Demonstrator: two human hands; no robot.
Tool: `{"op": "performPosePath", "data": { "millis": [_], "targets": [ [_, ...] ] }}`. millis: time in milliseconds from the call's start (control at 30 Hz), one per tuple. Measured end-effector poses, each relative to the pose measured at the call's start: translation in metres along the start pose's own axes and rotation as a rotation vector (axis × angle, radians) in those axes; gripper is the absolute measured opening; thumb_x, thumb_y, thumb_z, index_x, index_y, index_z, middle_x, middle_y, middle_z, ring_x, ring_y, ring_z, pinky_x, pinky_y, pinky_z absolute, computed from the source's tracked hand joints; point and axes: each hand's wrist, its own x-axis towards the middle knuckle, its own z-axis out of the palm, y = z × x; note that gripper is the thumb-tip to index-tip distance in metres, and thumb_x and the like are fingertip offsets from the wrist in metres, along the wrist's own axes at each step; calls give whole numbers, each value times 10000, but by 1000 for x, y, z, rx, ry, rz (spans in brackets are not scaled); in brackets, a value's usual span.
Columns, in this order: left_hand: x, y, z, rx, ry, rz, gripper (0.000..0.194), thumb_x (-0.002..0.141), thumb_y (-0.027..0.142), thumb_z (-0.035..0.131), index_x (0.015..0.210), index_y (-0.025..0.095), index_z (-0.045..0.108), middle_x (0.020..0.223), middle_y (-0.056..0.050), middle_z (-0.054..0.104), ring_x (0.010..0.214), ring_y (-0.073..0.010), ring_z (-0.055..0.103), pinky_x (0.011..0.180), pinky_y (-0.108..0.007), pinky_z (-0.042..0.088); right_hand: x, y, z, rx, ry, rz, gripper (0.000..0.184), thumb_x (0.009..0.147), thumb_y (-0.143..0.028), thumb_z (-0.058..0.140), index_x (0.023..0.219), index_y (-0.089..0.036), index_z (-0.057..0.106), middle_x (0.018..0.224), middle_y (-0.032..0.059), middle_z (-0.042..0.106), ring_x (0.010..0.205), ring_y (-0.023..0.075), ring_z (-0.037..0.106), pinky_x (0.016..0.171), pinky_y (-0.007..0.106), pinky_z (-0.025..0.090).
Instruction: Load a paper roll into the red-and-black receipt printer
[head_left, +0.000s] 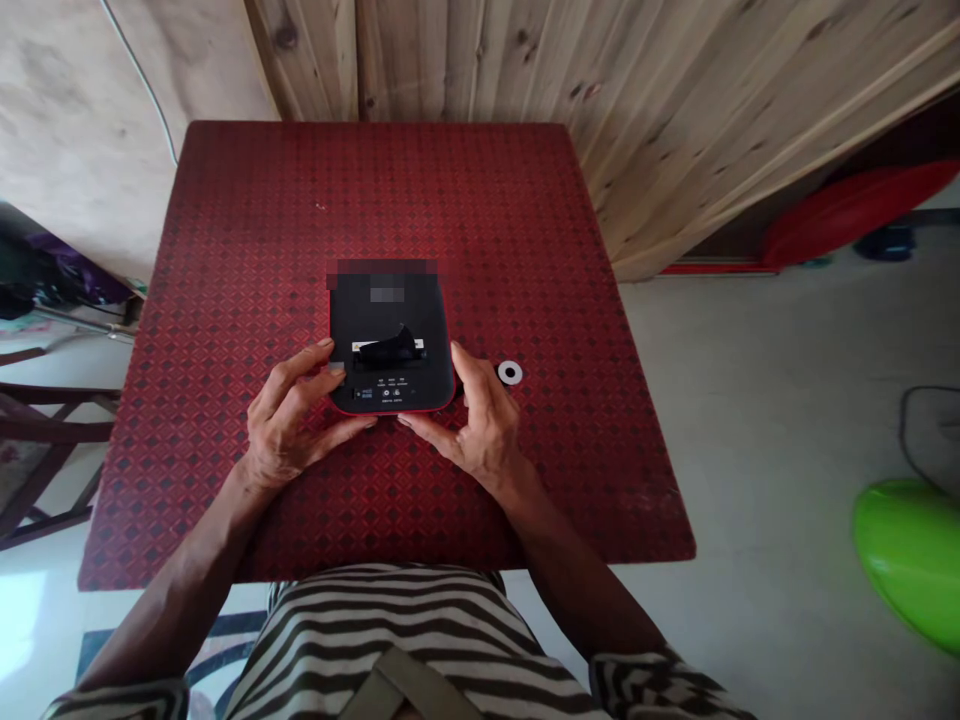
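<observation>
A flat black digital scale (pixel 390 318) with a red edge lies on the red patterned table (pixel 420 200). Small white markings and button symbols run along its near side, and a dark flap-like piece (pixel 391 346) stands up above a white strip on its face. My left hand (pixel 289 415) grips the left side, fingers on the edge and thumb at the near edge. On the opposite side my right hand (pixel 484 420) holds the right edge, its thumb also against the near rim. Just beyond my right fingers sits a round white ring with a black centre (pixel 510 373).
Wooden plank panelling (pixel 480 60) rises behind the table. A dark wooden chair (pixel 52 440) stands at the left. On the floor to the right are a bright green rounded object (pixel 911 560) and, farther back, a red one (pixel 855 215).
</observation>
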Motion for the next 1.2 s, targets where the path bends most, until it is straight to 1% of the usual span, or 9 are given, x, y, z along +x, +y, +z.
{"op": "performPosePath", "data": {
  "millis": [167, 367, 633, 700, 800, 867, 1000, 1067, 1200],
  "targets": [
    [3, 5, -4, -9, -28, -74, 643, 801, 427, 925, 1333, 267, 600, 1408, -96, 670, 1238, -259, 724, 1012, -430, 673, 0, -2, -2, 33, -36, 54, 929, 903, -573, 795, 1636, -210, 353, 1286, 181, 734, 1083, 320, 758, 877, 484, 686],
    [4, 3, -5, 28, -67, -131, 451, 892, 525, 821, 1224, 293, 623, 1495, -59, 579, 1316, -289, 654, 1008, -503, 673, 2, -5, -3, 124, -5, 128, 789, 895, -556, 813, 1526, -217, 482, 1207, 152, 745, 1005, 280, 755, 820, 444, 686],
    [-2, -1, 3, -59, -15, -113, 619, 782, 456, 930, 1271, 258, 607, 1400, -127, 597, 1271, -288, 657, 994, -466, 656, 4, -5, -12, 140, -23, 151, 740, 919, -590, 762, 1501, -203, 518, 1211, 152, 740, 977, 274, 746, 798, 443, 666],
    [-4, -1, 4, -46, -13, -97, 638, 796, 438, 923, 1306, 243, 593, 1363, -131, 623, 1254, -280, 667, 1012, -455, 644, 14, -6, -23, 117, -13, 137, 626, 967, -562, 706, 1464, -208, 567, 1215, 150, 742, 995, 275, 738, 813, 447, 654],
    [-6, 0, 4, -23, -15, -74, 646, 824, 432, 901, 1349, 235, 578, 1336, -127, 649, 1235, -268, 679, 1035, -437, 633, 45, -7, -36, 29, -27, 68, 273, 1049, -326, 618, 1296, -233, 689, 1125, 106, 776, 990, 244, 725, 873, 428, 622],
    [-7, 0, 5, -26, -16, -63, 649, 842, 425, 886, 1373, 227, 568, 1328, -129, 656, 1227, -260, 682, 1037, -420, 632, 73, -7, -35, -14, -149, -9, 219, 1064, -186, 551, 1174, -227, 736, 1070, 86, 792, 993, 230, 712, 917, 422, 596],
    [-8, 2, 7, -42, -23, -53, 675, 886, 397, 848, 1448, 218, 518, 1304, -136, 662, 1206, -250, 689, 1027, -403, 637, 121, -5, -8, -67, -578, -126, 220, 1012, -66, 571, 1044, -185, 753, 1051, 82, 786, 1013, 228, 704, 926, 392, 562],
    [-8, 4, 7, -47, -23, -50, 698, 897, 397, 835, 1479, 218, 494, 1296, -139, 667, 1202, -253, 691, 1020, -404, 640, 134, -5, 8, -115, -728, -117, 211, 968, -31, 619, 1065, -170, 745, 1079, 88, 781, 997, 222, 720, 884, 362, 557],
    [-8, 6, 8, -46, -57, -60, 625, 928, 405, 798, 1451, 209, 517, 1308, -149, 670, 1194, -249, 690, 1009, -403, 640, 144, -6, 24, -212, -907, -114, 219, 916, -2, 666, 1056, -152, 743, 1083, 121, 788, 929, 235, 754, 783, 349, 550]
  ]
}}
